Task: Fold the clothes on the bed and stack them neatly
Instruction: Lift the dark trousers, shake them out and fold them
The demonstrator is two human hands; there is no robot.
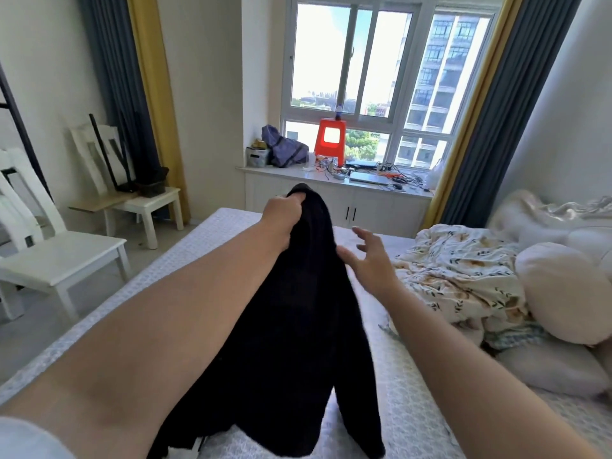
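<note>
Left hand: grip clenched on top of black garment, held up over the bed, hem trailing on it. Right hand: grip released, fingers spread, beside garment. Floral quilt bunched near pillows.

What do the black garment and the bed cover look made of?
Black garment: soft matte fabric, possibly knit; it drapes limply from the left hand and reflects nothing. Bed cover: white textured cloth, seemingly quilted or waffle-woven, judging by its fine repeating pattern.
</note>
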